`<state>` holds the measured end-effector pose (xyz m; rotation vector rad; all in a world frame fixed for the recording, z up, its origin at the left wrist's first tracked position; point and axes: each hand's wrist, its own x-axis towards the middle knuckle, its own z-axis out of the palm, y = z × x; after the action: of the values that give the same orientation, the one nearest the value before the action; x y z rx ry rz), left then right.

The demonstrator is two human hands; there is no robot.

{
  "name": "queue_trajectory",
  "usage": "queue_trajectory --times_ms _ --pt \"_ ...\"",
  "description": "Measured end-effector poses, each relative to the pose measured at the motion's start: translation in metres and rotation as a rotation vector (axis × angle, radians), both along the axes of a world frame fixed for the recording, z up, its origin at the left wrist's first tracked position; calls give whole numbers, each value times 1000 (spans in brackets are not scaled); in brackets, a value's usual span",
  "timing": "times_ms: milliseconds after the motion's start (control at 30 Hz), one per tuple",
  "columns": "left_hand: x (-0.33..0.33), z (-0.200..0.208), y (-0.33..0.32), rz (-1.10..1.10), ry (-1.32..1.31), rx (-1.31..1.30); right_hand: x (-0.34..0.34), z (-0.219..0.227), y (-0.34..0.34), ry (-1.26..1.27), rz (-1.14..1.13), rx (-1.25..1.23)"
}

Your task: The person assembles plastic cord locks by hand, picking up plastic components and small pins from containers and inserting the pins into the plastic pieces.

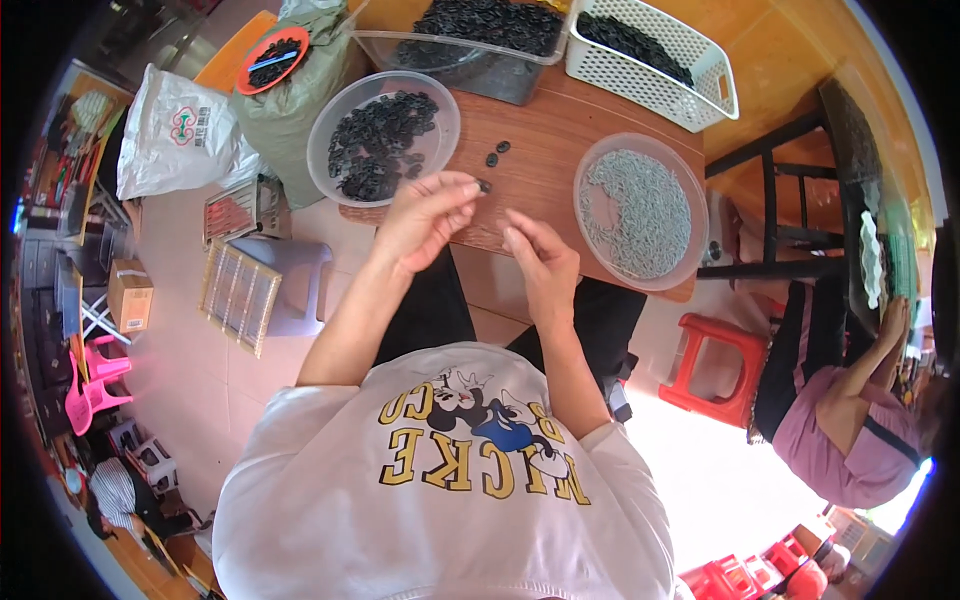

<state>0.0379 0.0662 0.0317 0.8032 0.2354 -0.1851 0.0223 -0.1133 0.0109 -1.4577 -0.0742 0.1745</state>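
Note:
My left hand (432, 218) pinches a small black oval piece (485, 187) at its fingertips, above the near part of the brown table (540, 120). My right hand (547, 268) is close beside it with thumb and forefinger pressed together; anything between them is too small to make out. Past my left hand, two loose black oval pieces (497, 154) lie on the table. At the left stands a clear plastic bowl (445, 150) with many such black pieces (380, 135). To the right, another clear bowl (583, 185) holds a heap of thin grey screw-like pieces (645, 215).
At the back are a clear bin (480, 78) and a white perforated basket (715, 105), both with black pieces. An orange dish (250, 82) rests on a sack (290, 130) at the left. A red stool (700, 375) and a seated person (850, 430) are on the right.

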Motion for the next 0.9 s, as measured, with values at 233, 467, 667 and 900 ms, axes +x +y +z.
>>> queue_trajectory --times_ms 233,467,667,900 --pt "-14 -1 -59 17 -35 86 4 -5 -9 -106 -211 243" --pt "-18 -10 -66 -19 -128 404 -1 -17 -24 -86 -206 127" --pt "-22 -13 -66 -81 -108 542 -10 1 -35 -180 -172 -180" --pt "-24 -15 -73 -96 -107 422 -14 -1 -39 -125 -179 -176"
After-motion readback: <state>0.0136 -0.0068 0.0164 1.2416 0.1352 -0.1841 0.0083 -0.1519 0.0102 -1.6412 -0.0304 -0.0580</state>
